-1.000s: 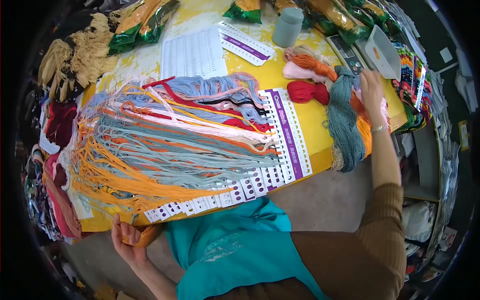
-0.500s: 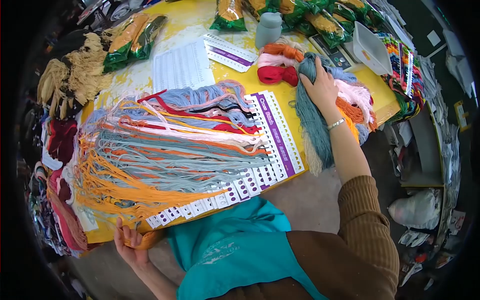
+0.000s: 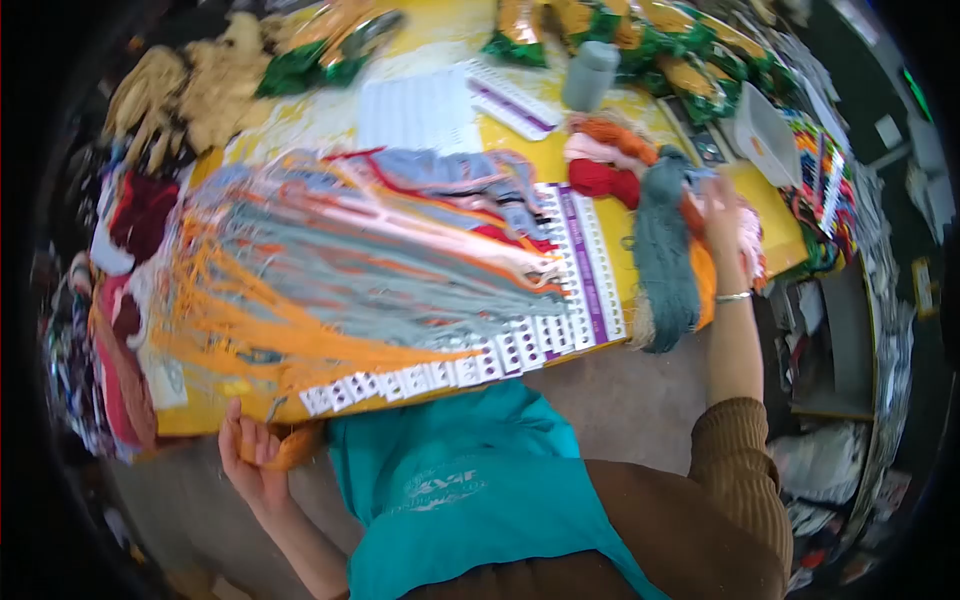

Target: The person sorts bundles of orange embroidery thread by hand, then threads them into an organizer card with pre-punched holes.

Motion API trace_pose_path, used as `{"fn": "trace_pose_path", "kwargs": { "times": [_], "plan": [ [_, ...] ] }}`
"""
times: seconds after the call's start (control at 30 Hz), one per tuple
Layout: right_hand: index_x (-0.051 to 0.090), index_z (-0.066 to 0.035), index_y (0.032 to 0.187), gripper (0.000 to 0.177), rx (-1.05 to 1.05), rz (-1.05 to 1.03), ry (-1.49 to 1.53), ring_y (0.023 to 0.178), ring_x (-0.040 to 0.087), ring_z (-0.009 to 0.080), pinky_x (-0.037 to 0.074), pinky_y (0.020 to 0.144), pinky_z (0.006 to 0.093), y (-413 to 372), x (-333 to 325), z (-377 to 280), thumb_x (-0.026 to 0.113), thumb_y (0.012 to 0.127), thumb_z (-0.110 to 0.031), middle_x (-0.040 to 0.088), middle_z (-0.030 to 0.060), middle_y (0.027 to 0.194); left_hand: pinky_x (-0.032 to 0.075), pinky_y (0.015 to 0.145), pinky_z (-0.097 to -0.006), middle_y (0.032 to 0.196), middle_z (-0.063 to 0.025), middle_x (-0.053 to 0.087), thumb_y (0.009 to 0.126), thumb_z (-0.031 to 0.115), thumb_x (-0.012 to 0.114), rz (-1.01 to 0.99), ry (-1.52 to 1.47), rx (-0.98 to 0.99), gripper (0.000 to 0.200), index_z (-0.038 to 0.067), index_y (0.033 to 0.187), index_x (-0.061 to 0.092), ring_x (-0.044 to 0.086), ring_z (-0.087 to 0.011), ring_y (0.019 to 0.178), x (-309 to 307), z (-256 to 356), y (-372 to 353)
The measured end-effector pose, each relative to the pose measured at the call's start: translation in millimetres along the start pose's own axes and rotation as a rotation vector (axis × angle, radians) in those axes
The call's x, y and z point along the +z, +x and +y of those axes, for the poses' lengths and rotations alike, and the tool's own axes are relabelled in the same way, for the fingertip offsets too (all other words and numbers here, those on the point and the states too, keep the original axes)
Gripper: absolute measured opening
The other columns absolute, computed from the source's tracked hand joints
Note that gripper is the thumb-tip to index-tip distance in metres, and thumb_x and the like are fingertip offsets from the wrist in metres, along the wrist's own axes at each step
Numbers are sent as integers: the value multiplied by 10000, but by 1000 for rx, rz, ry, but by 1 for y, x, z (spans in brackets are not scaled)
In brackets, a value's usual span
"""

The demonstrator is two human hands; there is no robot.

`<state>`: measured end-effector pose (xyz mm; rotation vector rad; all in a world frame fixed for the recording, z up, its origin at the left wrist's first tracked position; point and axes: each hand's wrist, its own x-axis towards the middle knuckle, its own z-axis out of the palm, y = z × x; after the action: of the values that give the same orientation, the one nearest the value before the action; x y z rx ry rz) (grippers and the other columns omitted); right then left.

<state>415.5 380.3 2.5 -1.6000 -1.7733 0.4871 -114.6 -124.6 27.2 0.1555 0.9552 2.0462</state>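
My left hand (image 3: 250,458) is at the table's front left edge, fingers curled round an orange skein of thread (image 3: 296,447). My right hand (image 3: 722,220), blurred by motion, lies with fingers stretched over a pile of skeins at the right. Under and beside it are pink thread (image 3: 750,240) and orange thread (image 3: 703,285). Just left of it a blue-grey skein (image 3: 663,250) hangs over the front edge. Between my hands, long coloured threads (image 3: 390,265) fan leftward from overlapping punched cards (image 3: 580,260) with purple stripes.
Behind the pile are a red skein (image 3: 603,181), a grey-green bottle (image 3: 590,77) and a white plastic tub (image 3: 765,135). Bagged orange skeins (image 3: 690,85) line the back. A printed sheet (image 3: 415,110) lies mid-table; beige thread bundles (image 3: 215,80) are at the far left.
My right hand has left the blue-grey skein and moved right over the pink and orange thread. My left hand keeps the orange skein. The whole view has shifted slightly.
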Motion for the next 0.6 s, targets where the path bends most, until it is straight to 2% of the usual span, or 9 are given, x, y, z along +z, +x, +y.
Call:
{"fn": "trace_pose_path", "kwargs": {
  "times": [0.1,0.13,0.17,0.23,0.3,0.37,0.4,0.5,0.6],
  "plan": [
    [454,-82,1342,535,-541,97,-808,1087,567,403,498,873,426,46,-11,66,598,905,-355,518,244,1267,337,493,-222,741,-6,446,1006,271,421,142,82,21,409,-9,1292,503,391,-80,554,8,4,-9],
    [424,-91,1371,532,-702,77,-744,1134,544,411,470,936,433,57,-8,82,591,915,-307,505,243,1308,330,495,-221,765,-12,462,1004,283,420,230,125,32,424,-5,1307,488,385,-81,564,15,5,-13],
    [415,-72,1377,503,-529,-229,-651,1167,529,392,435,982,439,81,-6,107,579,925,-220,490,229,1340,339,503,-222,775,-16,479,1003,285,422,193,173,55,426,-10,1301,493,402,-84,572,15,5,-16],
    [477,-60,1338,471,-568,-147,-857,1165,534,358,440,969,425,76,0,66,610,893,-135,529,205,1301,360,518,-222,771,-20,490,1001,295,428,127,263,94,438,-22,1296,497,432,-96,586,14,8,-22],
    [546,-68,1294,449,-346,56,-549,1236,484,358,401,1018,420,20,25,-74,640,864,-155,529,187,1326,388,544,-227,772,-28,505,997,309,436,97,282,110,462,-30,1306,489,476,-116,615,13,9,-26],
    [570,-66,1276,431,-937,195,-517,1275,458,343,377,1040,430,-10,50,-105,634,872,-201,525,165,1347,419,581,-238,801,-43,549,994,323,443,88,248,99,487,-34,1323,474,540,-140,664,9,9,-33],
    [578,-123,1284,408,-1029,0,-504,1337,410,267,365,1043,461,-30,59,-131,589,903,-268,515,121,1378,442,620,-255,859,-73,583,994,320,438,95,167,73,490,-38,1328,467,571,-163,735,7,9,-35],
    [547,-189,1329,413,-820,-187,-1112,1379,353,209,366,1028,443,-31,76,-121,531,933,-306,467,28,1438,499,737,-301,1042,-150,639,995,318,425,62,-17,25,507,-42,1353,431,621,-224,954,10,7,-34],
    [561,-213,1321,407,-496,-117,-1040,1356,372,208,369,1010,444,0,80,-89,543,920,-283,489,19,1414,501,908,-361,1310,-197,534,1002,341,393,-87,-106,-16,545,-30,1401,366,520,-272,1228,8,4,-32]
  ]
}}
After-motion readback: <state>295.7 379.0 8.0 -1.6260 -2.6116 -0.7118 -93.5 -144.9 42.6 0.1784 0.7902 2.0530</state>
